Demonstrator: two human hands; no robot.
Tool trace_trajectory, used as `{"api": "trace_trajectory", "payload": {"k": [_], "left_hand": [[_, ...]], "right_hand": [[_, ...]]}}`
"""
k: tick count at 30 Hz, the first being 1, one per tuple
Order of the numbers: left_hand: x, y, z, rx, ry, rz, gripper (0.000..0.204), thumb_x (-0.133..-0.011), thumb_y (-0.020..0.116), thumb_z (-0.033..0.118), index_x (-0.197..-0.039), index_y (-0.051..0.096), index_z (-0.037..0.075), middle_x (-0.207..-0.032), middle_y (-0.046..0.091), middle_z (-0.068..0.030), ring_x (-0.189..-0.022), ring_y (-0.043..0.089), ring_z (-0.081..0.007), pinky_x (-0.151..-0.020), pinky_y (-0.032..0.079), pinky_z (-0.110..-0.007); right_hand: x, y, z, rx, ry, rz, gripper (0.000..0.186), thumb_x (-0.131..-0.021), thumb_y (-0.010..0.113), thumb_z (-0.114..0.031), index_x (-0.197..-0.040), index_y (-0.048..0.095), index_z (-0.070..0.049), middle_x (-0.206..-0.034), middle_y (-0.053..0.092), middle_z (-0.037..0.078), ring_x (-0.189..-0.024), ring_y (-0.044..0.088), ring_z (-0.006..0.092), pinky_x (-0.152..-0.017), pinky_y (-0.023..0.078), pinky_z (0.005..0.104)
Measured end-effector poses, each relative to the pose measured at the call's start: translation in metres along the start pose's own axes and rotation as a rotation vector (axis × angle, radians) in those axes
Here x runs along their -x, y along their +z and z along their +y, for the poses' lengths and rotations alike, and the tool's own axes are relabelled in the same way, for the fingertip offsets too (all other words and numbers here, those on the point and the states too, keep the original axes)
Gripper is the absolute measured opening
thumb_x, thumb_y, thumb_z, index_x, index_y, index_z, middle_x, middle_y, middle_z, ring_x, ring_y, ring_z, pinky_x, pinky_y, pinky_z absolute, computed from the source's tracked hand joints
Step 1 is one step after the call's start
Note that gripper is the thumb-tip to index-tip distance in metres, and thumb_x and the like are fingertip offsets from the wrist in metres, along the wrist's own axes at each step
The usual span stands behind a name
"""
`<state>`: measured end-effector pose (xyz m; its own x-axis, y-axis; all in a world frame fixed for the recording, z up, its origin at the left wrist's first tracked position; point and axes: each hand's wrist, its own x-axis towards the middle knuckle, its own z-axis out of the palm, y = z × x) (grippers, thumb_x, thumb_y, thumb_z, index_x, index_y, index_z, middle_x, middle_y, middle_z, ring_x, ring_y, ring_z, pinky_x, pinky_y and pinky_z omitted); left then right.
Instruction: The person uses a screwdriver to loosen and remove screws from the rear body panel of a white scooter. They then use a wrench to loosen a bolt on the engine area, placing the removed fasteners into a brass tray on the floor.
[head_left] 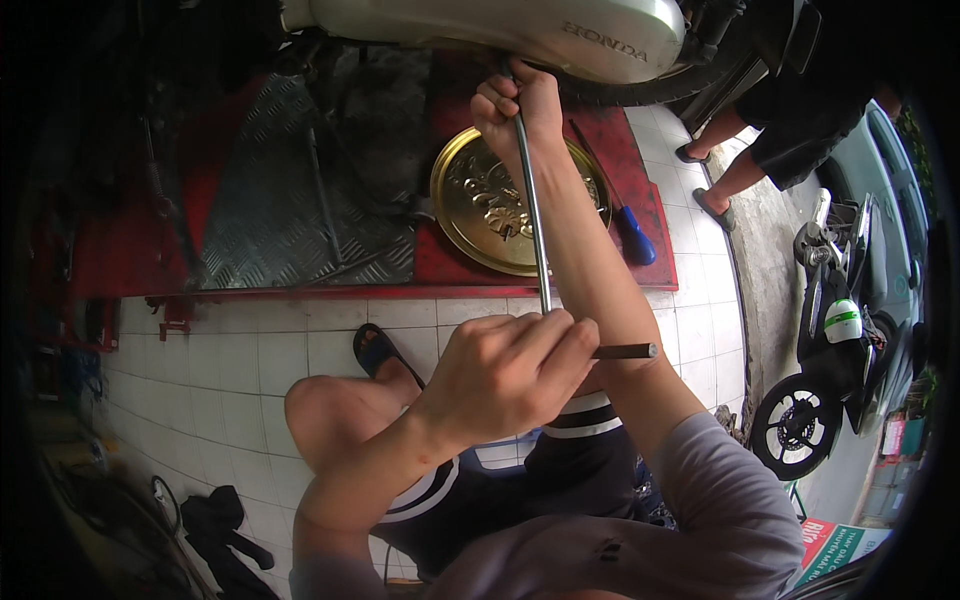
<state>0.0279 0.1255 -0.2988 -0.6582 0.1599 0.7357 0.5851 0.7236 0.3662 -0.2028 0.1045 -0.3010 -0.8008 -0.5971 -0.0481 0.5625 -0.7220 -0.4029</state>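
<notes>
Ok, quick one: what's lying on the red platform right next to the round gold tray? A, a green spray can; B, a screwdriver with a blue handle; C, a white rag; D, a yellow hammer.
B: a screwdriver with a blue handle lies on the red platform just right of the gold tray, behind the right forearm; the right hand and left hand both grip a long T-handle wrench.

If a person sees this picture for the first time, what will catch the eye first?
Probably the long T-handle wrench at centre: the left hand grips its crossbar, and the right hand holds the shaft up under the silver motorbike body. Next, the shiny gold round tray on the red lift platform.
</notes>
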Motion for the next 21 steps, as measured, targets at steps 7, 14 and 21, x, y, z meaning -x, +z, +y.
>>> {"api": "trace_trajectory", "payload": {"k": [7, 14, 21], "left_hand": [[0.008, -0.003, -0.002, 0.132, -0.125, 0.188, 0.006, -0.084, 0.059, 0.002, -0.081, 0.054, 0.000, -0.066, 0.050, -0.0080, -0.048, 0.053, -0.0199, -0.044, 0.042, -0.031], [0.011, -0.009, 0.006, 0.527, -0.377, 0.158, 0.013, -0.090, 0.058, 0.007, -0.090, 0.055, -0.005, -0.072, 0.056, -0.0069, -0.061, 0.061, -0.0143, -0.057, 0.052, -0.024], [0.034, -0.010, 0.022, -0.369, -0.306, 0.449, 0.042, -0.081, 0.071, 0.017, -0.115, 0.053, -0.001, -0.109, 0.045, -0.0166, -0.080, 0.059, -0.0238, -0.058, 0.051, -0.033]], "right_hand": [[0.048, -0.013, -0.006, 0.174, 0.282, -0.130, 0.035, -0.097, 0.040, -0.033, -0.101, 0.052, 0.000, -0.065, 0.042, 0.001, -0.046, 0.033, 0.0089, -0.047, 0.028, 0.0227], [0.132, -0.055, 0.000, 0.133, 0.401, -0.679, 0.027, -0.089, 0.063, -0.025, -0.092, 0.049, -0.002, -0.074, 0.047, 0.003, -0.052, 0.044, 0.0070, -0.041, 0.034, 0.0184], [0.138, -0.052, 0.008, 0.102, 0.332, -0.658, 0.026, -0.092, 0.060, -0.029, -0.085, 0.053, -0.005, -0.063, 0.043, -0.003, -0.049, 0.037, 0.0026, -0.043, 0.031, 0.0178]]}}
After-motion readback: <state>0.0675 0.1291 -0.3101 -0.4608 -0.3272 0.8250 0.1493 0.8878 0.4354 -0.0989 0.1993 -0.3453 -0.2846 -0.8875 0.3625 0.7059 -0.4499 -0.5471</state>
